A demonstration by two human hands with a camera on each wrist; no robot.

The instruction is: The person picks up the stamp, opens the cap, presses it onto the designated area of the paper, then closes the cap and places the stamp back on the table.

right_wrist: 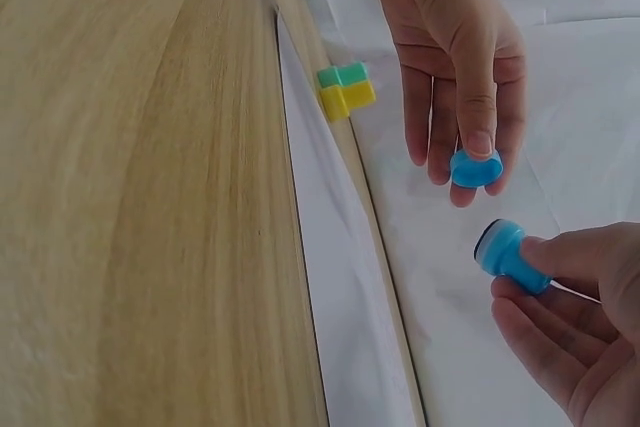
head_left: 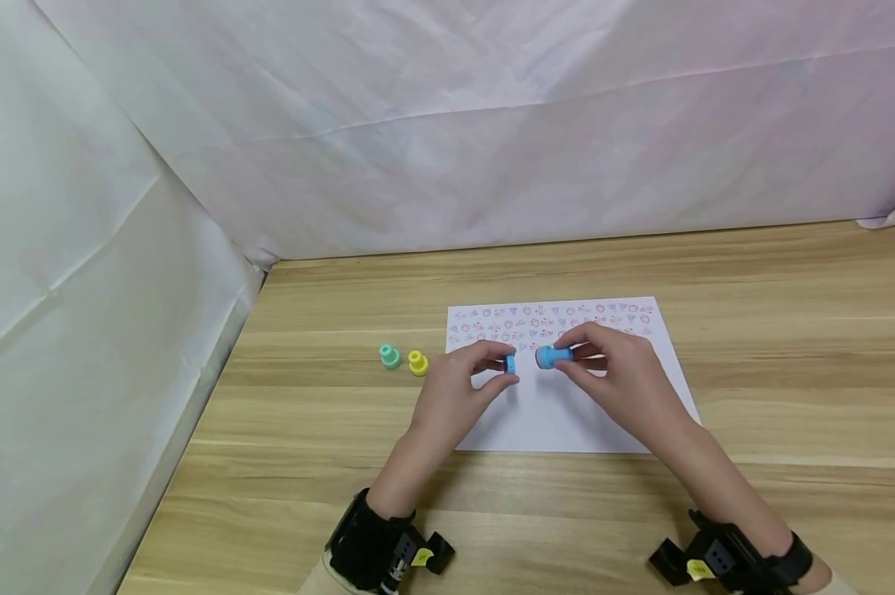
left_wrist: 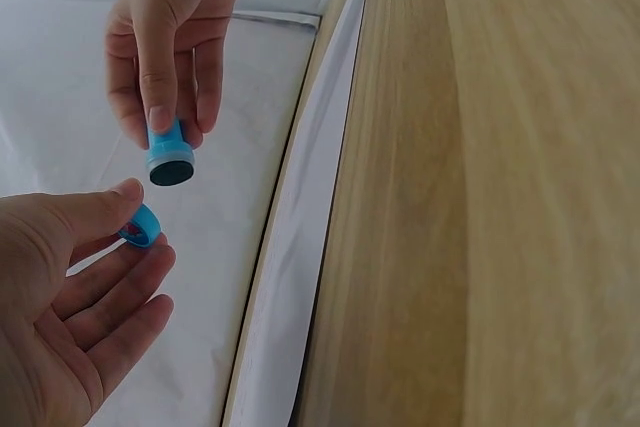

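**Blue stamp and cap, held apart over paper**

Wooden table (head_left: 752, 273): bears a white sheet of paper (head_left: 559, 413), its far rows printed with small stamp marks. Right hand (head_left: 618, 376): thumb and fingertips pinch the blue stamp (head_left: 554, 357) by its handle, pad end facing left. Left hand (head_left: 462, 384): thumb and forefinger pinch the blue cap (head_left: 510, 363), remaining fingers loosely spread; cap just beside the stamp, not touching. Green stamp (head_left: 391, 355) and yellow stamp (head_left: 417, 363): upright, side by side, left of the paper.
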